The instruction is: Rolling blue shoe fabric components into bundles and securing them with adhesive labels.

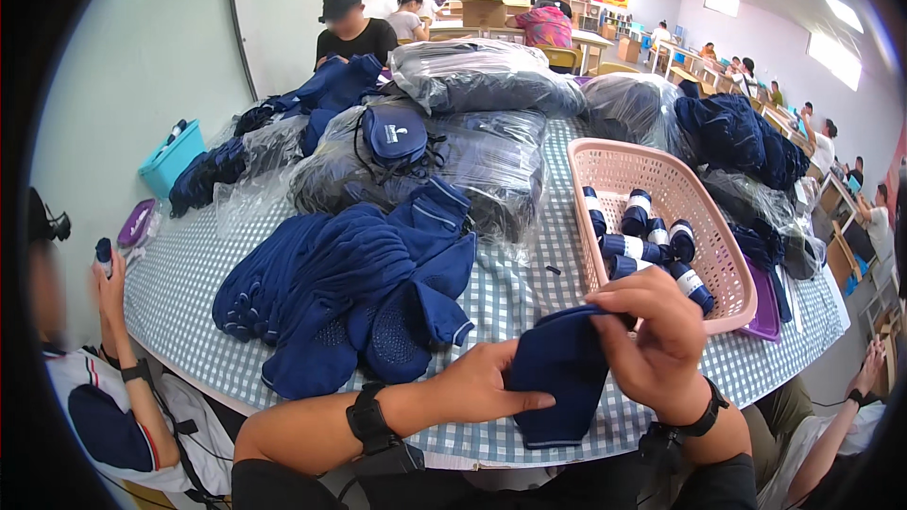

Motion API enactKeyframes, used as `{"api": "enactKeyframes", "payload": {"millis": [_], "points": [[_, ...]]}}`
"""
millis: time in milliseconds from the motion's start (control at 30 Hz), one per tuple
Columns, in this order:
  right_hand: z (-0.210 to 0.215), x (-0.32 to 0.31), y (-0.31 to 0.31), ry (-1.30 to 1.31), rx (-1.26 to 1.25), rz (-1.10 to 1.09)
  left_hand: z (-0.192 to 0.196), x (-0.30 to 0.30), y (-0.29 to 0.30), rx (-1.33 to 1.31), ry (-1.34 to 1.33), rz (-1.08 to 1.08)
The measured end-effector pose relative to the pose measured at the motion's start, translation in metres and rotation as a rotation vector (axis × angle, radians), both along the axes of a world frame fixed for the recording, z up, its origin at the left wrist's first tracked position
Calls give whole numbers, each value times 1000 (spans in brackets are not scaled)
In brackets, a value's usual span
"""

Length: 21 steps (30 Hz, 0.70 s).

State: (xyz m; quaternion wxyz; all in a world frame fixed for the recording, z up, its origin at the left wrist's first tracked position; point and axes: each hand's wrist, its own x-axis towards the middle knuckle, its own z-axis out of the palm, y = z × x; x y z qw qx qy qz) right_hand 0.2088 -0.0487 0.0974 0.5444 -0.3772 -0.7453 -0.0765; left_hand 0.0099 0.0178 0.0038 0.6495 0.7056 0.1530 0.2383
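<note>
Left hand: grasping one navy sock between thumb and fingers. Right hand: pinching the same sock's upper end. Sock position: at the near edge of the checked-cloth surface. Beyond, left of centre: heap of navy socks, some dot-soled. Toward right edge: pink perforated basket, containing white-banded navy rolls. Toward far edge: navy drawstring pouch; plastic-wrapped bundles.

Workshop: long tables, seated workers, plastic-bagged bundles
</note>
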Motion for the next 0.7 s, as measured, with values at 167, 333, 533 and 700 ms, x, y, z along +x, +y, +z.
{"api": "enactKeyframes", "payload": {"millis": [167, 333, 533, 700], "points": [[11, -3, -23, 339, -147, 160, 11, -11, 4, 140, 158, -134], [21, 2, -29, 174, -73, 96, 15, -18, 8, 410, 38, 137], [15, 6, -30, -79, 23, 25, 15, -15, -7, 463, -66, 135], [18, 7, -32, -148, 49, 57, 1, -8, -7, 567, -1, 36]]}}
